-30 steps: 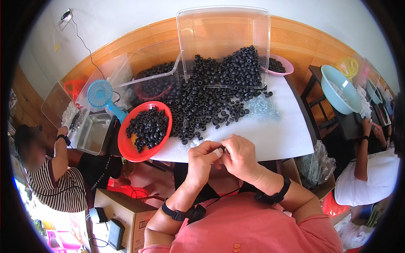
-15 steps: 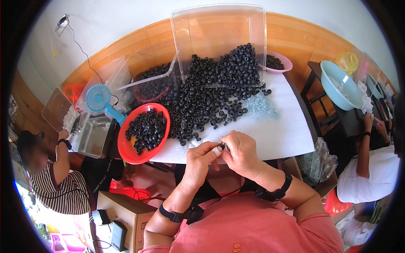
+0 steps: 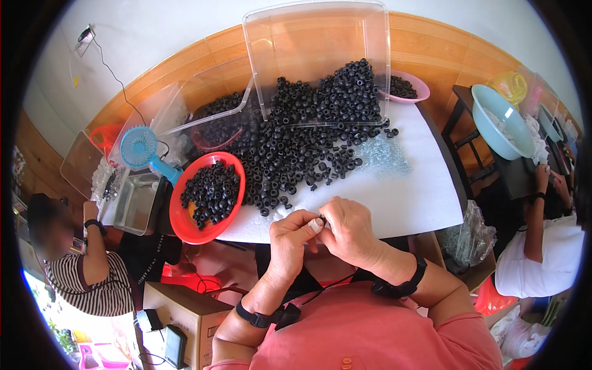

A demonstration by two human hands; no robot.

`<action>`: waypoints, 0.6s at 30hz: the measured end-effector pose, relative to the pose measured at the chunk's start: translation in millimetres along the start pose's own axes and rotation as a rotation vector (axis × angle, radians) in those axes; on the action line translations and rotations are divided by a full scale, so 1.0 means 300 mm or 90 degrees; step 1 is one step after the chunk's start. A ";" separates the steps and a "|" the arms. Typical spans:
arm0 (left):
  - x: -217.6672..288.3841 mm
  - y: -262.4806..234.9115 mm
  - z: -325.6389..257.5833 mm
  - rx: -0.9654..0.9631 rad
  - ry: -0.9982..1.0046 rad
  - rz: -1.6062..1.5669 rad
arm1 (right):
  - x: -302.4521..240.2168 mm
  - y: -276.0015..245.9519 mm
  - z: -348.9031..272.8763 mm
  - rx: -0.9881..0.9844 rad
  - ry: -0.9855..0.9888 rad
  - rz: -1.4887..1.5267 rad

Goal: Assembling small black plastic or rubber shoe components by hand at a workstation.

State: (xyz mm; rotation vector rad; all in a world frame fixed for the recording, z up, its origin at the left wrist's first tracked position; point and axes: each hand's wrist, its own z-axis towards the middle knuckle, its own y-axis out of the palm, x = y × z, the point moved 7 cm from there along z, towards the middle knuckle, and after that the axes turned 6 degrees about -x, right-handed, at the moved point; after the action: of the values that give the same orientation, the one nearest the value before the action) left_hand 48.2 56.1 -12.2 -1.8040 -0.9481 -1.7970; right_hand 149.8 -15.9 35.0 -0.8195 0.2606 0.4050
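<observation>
My left hand (image 3: 290, 240) and my right hand (image 3: 350, 231) meet at the near edge of the white table (image 3: 425, 203), fingertips pinched together on one small black ring part (image 3: 322, 220). A big heap of the same black ring parts (image 3: 308, 139) spreads across the table just beyond my hands. A red bowl (image 3: 185, 225) on the left holds more of the black rings. A patch of small clear pieces (image 3: 382, 157) lies to the right of the heap.
A tipped clear plastic bin (image 3: 317, 43) stands behind the heap, with a second clear bin (image 3: 185, 111) to its left. A pink bowl (image 3: 410, 89) sits at the back right. A blue hand fan (image 3: 140, 148) and metal tray (image 3: 137, 200) lie left. Other people (image 3: 86, 271) sit on both sides; a light blue basin (image 3: 502, 120) stands right.
My hands have stayed together at the table edge, only shifting their fingers slightly around the small black part. The heap and bowls have not moved.
</observation>
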 end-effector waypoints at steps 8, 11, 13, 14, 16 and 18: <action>0.002 -0.009 -0.010 0.001 0.011 0.012 | 0.005 0.010 0.019 -0.016 -0.054 0.035; 0.016 -0.011 -0.013 -0.025 0.014 0.037 | 0.018 0.010 0.010 -0.019 -0.054 0.075; 0.011 -0.004 -0.018 -0.099 0.001 0.010 | 0.025 0.010 0.004 -0.021 -0.047 0.102; 0.015 -0.005 -0.015 -0.101 -0.001 0.011 | 0.027 0.009 0.000 -0.015 -0.047 0.098; 0.024 0.009 -0.008 -0.135 -0.014 0.094 | 0.032 0.007 -0.004 -0.006 -0.044 0.094; 0.023 0.010 -0.002 -0.144 -0.019 0.118 | 0.033 0.002 -0.004 0.008 -0.044 0.085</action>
State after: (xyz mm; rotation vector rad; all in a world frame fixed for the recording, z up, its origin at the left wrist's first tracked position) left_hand 49.5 54.8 -4.8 -1.9876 -0.5842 -1.8240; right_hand 158.4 -13.9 30.2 -0.7762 0.2538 0.5551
